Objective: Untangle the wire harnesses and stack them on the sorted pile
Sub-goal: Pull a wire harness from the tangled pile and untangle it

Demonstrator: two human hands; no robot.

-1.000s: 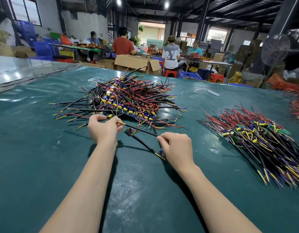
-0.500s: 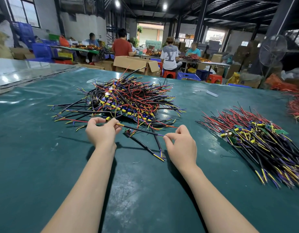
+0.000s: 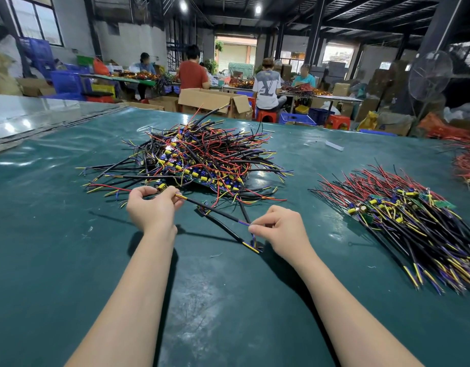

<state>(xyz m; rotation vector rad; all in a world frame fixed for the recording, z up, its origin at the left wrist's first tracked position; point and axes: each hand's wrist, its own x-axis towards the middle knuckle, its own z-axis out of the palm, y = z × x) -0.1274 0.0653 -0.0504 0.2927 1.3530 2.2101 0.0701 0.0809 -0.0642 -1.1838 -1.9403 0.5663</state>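
A tangled heap of wire harnesses point(image 3: 199, 160), black, red, yellow and purple, lies on the green table point(image 3: 43, 234) ahead of me. My left hand point(image 3: 151, 207) grips one harness at its yellow component end, at the heap's near edge. A black sleeved wire point(image 3: 218, 211) of that harness runs right to my right hand point(image 3: 281, 229), which pinches its purple and yellow tips. Another black wire point(image 3: 228, 233) lies below it on the table. The sorted pile point(image 3: 403, 223) lies to the right, wires aligned.
A further red bundle point(image 3: 466, 165) sits at the table's far right edge. A small white strip point(image 3: 334, 145) lies behind the piles. Beyond the table stand cardboard boxes point(image 3: 212, 102), stools, crates, a fan point(image 3: 429, 75) and several people at benches.
My right hand has moved right and slightly forward, from the lower wire end to pinching the tips of the stretched wire. My left hand keeps its grip, almost unmoved.
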